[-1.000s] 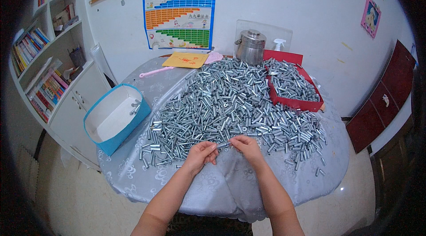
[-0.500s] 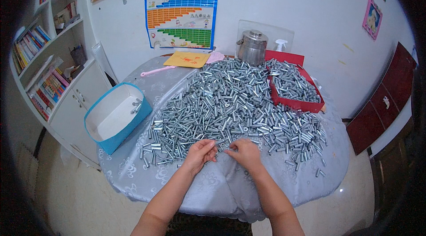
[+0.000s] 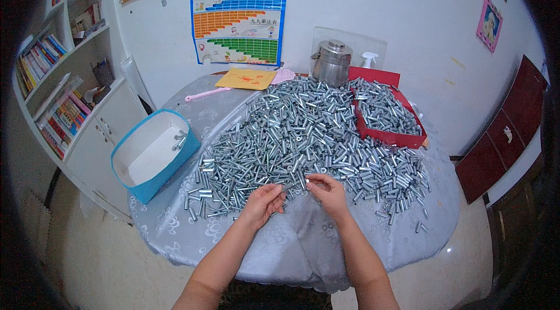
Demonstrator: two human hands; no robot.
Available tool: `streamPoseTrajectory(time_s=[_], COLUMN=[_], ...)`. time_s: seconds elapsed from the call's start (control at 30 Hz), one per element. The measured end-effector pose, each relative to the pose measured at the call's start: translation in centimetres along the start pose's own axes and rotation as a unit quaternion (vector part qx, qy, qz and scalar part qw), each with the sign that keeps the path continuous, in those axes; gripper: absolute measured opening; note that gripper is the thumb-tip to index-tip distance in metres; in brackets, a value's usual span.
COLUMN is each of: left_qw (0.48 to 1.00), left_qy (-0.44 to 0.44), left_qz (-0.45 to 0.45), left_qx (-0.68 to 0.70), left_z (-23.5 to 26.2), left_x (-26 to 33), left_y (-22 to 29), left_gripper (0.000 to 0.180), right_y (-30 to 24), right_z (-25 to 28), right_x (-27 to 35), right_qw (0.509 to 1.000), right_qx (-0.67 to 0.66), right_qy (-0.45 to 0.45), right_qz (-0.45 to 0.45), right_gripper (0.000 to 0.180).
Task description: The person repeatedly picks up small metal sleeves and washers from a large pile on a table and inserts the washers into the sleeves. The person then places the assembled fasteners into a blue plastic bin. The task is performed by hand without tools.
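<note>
on my feed i see small silvery metal cylinders [image 3: 297,129], some visibly hollow, lying loose at every angle in a broad heap; one bright-ended piece [image 3: 307,180] is pinched at the heap's near edge.

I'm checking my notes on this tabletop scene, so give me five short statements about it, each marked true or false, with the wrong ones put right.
1. The blue box stands to the left of the heap of metal pieces. True.
2. The red box is empty. False: it holds many metal pieces.
3. The left hand and the right hand are inside the blue box. False: both are at the near edge of the heap.
4. The steel pot stands at the far side of the heap. True.
5. The yellow packet lies to the right of the steel pot. False: it lies to its left.
</note>
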State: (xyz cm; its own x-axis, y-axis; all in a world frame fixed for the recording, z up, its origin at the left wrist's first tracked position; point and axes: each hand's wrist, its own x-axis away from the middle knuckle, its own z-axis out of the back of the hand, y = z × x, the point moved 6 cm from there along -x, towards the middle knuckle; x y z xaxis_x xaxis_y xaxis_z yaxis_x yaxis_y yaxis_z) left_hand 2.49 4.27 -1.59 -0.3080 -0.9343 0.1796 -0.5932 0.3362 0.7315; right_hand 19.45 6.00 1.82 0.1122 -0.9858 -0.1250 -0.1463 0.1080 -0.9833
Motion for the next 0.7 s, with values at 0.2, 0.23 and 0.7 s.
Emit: streamPoseTrajectory(time_s=[0.2,0.23,0.7], left_qw=[0.999,1.000,0.996], left_qy=[-0.010,-0.008,-0.001], left_qz=[-0.003,-0.003,-0.043], left_qx=[-0.032,-0.030,-0.074], left_z=[0.0,0.1,-0.5], left_x=[0.0,0.0,0.2], left_y=[-0.2,-0.2,0.0], left_gripper=[0.017,0.017,0.015], right_y=[-1.2,-1.3,-0.8], right_z=[-0.6,-0.7,-1.0], right_x=[0.1,0.2,0.7], right_qw=[0.993,0.990,0.983], right_qx=[0.072,0.095,0.178], right_qy=[-0.043,-0.049,-0.019], right_qz=[0.082,0.093,0.038], right_gripper=[0.020,0.020,0.028])
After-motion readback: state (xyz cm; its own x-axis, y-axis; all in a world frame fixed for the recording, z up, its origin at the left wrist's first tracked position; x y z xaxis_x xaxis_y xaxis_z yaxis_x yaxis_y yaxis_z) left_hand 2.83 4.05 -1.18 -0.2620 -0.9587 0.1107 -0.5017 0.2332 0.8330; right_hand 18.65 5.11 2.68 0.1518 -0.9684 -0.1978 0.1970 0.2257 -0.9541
